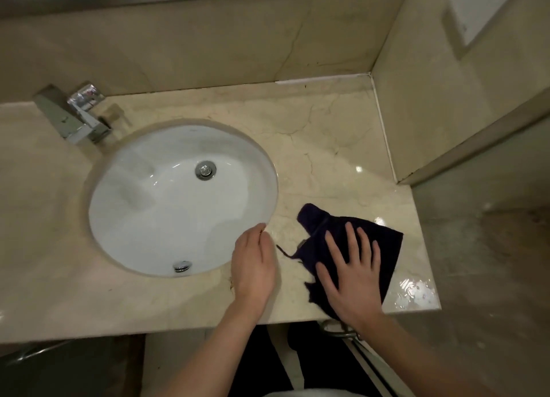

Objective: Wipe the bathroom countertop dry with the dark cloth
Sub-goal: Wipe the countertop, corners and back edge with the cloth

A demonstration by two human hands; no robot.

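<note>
The dark cloth (384, 249) lies crumpled on the beige marble countertop (321, 146), right of the basin near the front edge. My right hand (349, 273) presses flat on it with fingers spread and straight. My left hand (253, 262) rests on the counter at the basin's front right rim, fingers together and relaxed, holding nothing. Water shines on the counter's front right corner (416, 291), just right of the cloth.
A white oval basin (143, 218) with a metal drain (205, 170) is sunk into the counter. A chrome faucet (76, 116) stands at its back left. Beige walls close the back and right; a white wall fixture (479, 6) hangs at the upper right.
</note>
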